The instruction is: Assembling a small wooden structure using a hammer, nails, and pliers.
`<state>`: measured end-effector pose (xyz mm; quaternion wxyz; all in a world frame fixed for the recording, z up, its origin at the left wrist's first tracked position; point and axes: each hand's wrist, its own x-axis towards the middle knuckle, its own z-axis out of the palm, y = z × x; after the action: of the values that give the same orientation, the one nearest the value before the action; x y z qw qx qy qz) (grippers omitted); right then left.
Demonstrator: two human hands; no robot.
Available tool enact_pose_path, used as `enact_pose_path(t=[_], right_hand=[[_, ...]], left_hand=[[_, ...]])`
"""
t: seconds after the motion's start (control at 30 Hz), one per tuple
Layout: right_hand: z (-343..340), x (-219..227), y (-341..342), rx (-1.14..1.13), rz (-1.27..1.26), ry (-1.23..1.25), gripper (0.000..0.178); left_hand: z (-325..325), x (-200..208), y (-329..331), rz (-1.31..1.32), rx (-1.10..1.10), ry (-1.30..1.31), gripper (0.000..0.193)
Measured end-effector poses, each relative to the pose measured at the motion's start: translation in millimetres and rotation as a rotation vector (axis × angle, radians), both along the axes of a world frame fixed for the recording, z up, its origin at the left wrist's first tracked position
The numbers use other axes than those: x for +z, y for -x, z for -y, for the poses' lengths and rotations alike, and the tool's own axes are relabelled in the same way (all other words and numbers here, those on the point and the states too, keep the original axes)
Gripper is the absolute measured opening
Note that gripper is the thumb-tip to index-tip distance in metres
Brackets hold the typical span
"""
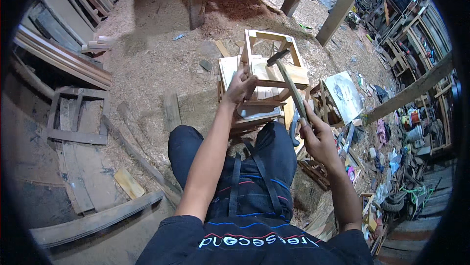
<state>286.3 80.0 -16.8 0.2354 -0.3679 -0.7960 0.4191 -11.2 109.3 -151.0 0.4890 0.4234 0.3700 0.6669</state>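
Observation:
My right hand (317, 138) is closed around the wooden handle of a hammer (292, 85). Its dark head is raised over a small wooden frame (275, 35), which looks like a stool or chair frame with a pale panel in it. My left hand (238, 87) grips the near left corner of this frame, its fingers partly hidden by the wood. Beneath the frame is a wooden stand or box (227, 68), standing just beyond my knees. A grey curved handle (293, 134) lies below my right hand; the rest of that tool is hidden.
A heavy wooden bench (197, 8) stands at the far side on a floor strewn with shavings. Boards (63, 59) lean at the left, near a small window-like frame (78, 115). To the right are a white-topped board (343, 96), a slanting post (345, 8) and cluttered tools and scraps.

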Motion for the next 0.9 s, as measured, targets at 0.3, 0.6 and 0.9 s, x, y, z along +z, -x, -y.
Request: enact_pose_path(t=[0.3,0.6,0.9], right_hand=[[-6,-8,-1,0.014,-0.036,0.074,0.051],[-5,-7,-10,0.018,-0.08,0.109,0.051],[-4,16,-4,-0.019,-0.009,0.11,0.05]], left_hand=[[-12,20,-47,-0.391,0.56,-0.005,0.119],[4,45,-63,-0.295,0.565,-0.044,0.098],[7,49,-53,-0.312,0.471,-0.097,0.114]])
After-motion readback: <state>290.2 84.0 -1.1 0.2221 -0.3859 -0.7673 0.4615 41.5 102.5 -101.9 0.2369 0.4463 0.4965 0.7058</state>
